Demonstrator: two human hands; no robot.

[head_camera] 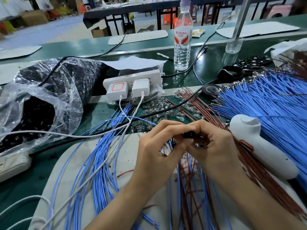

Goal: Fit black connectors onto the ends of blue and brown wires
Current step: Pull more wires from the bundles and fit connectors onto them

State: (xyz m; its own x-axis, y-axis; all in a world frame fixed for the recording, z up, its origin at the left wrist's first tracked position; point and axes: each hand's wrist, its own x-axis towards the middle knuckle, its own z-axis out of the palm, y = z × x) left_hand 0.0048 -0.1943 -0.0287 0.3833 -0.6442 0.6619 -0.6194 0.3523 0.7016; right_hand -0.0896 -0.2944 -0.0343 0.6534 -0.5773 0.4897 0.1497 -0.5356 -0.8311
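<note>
Nearest us, a pale mat lies on the green bench. Loose blue wires fan across its left side and brown wires trail down the middle, mixed with a few blue ones.

Above them, both hands meet at centre. The left hand has its fingers curled in, thumb pressed to a small black connector. The right hand curls in from the other side and pinches the same connector, knuckles up. So the connector sits right between the two hands, just above the mat's far edge. Wires drop from the hands towards the near edge, but I cannot tell whether an end is seated in the connector.

Just right of the hands, a white gadget lies tilted on a huge blue bundle that spreads off to the right.

Further out, clear bits litter the bench. A black tape roll sits beside the bundle's tips.

A white strip holds two chargers, whose white cables run near-left across the blue wires.

Left of the strip, a crumpled clear bag is packed with small black parts.

Farthest, a bottle stands upright.
</note>
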